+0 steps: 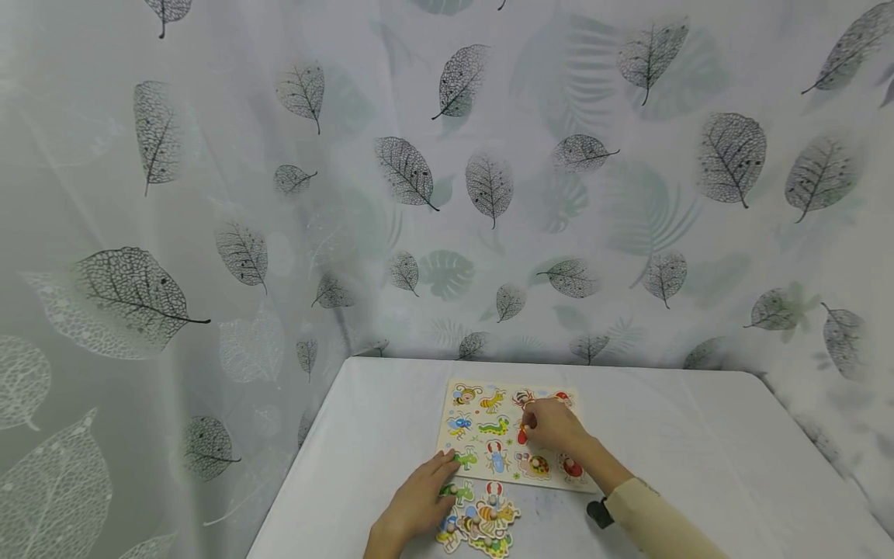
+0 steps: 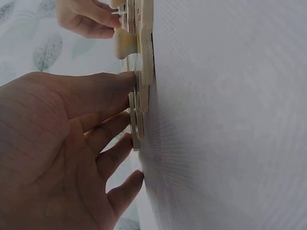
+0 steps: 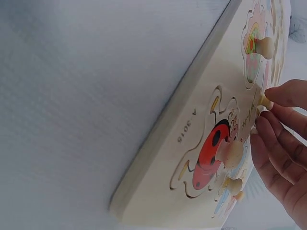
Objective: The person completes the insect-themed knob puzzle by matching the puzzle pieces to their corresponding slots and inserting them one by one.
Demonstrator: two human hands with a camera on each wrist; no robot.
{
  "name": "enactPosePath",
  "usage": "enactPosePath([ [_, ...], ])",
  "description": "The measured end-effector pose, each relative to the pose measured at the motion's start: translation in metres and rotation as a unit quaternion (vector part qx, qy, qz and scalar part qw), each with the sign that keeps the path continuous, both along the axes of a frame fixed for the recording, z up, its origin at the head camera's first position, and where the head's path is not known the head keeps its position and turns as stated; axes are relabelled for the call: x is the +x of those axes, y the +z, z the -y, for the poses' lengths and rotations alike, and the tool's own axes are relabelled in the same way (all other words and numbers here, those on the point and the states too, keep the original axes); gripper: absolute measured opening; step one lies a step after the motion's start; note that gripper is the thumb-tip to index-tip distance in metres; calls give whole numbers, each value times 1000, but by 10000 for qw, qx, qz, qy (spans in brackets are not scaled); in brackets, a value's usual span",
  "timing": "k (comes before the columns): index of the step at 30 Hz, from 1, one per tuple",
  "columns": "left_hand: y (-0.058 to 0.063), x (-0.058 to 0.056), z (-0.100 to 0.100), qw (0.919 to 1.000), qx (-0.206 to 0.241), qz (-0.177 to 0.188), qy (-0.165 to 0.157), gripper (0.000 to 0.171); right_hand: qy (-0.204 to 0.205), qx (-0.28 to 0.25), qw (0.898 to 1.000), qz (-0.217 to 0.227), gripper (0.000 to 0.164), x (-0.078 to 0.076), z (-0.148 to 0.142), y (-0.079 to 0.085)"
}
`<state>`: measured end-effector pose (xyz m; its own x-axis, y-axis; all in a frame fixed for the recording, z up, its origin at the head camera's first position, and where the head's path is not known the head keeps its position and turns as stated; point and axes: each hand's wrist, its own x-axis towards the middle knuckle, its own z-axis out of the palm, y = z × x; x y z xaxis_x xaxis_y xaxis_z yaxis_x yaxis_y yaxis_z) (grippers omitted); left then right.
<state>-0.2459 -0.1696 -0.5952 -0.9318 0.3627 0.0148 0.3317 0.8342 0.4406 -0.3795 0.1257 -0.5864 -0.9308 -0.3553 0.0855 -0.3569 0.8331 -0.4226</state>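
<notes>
A cream wooden puzzle board (image 1: pixel 548 482) with insect pictures lies on the table. My right hand (image 1: pixel 555 427) is over its right half, thumb and fingertips pinching the wooden knob (image 3: pixel 265 101) of a puzzle piece; a red part (image 1: pixel 522 435) shows below the fingers, the rest is hidden. A ladybug piece (image 3: pixel 207 158) and a snail piece (image 3: pixel 252 52), both knobbed, sit in their recesses nearby. My left hand (image 1: pixel 419 497) has its fingers extended at the board's lower left corner. Its thumb touches the heap of loose insect pieces (image 1: pixel 492 519) in front of the board.
The white table (image 1: pixel 663 435) extends on both sides of the board. A leaf-printed curtain (image 1: pixel 447 233) hangs behind it and to the left. Near the right sleeve (image 1: pixel 649 516) is a small black object (image 1: pixel 599 513) at the wrist.
</notes>
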Motion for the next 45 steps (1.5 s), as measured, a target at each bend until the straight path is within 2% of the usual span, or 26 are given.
enactPosePath([
  [13, 1, 1, 0, 10000, 64, 39, -61, 55, -182, -248, 9993, -219, 9, 25, -4, 13],
  [24, 3, 0, 1, 9999, 66, -21, -80, 56, -472, -308, 9984, -94, 12, 67, -23, 34],
  [28, 3, -2, -1, 10000, 57, -42, -71, 57, -443, -382, 9982, -162, 15, 82, -35, 39],
  [32, 2, -2, -1, 10000, 63, -33, -30, 57, -536, -223, 9980, -267, 27, 92, -47, 34],
  [36, 1, -1, -1, 10000, 59, -20, -3, 57, -793, 56, 9968, -99, 57, 97, -55, 25],
  [39, 0, -1, 0, 10000, 45, -19, 9, 57, -822, 161, 9964, 132, 77, 99, -58, 20],
  [42, -2, -1, 1, 10000, 53, -52, -7, 56, -755, 326, 9962, 281, 83, 101, -58, 14],
  [45, -4, -1, 1, 9999, 46, -136, -53, 55, -712, 495, 9956, 345, 83, 102, -56, 8],
])
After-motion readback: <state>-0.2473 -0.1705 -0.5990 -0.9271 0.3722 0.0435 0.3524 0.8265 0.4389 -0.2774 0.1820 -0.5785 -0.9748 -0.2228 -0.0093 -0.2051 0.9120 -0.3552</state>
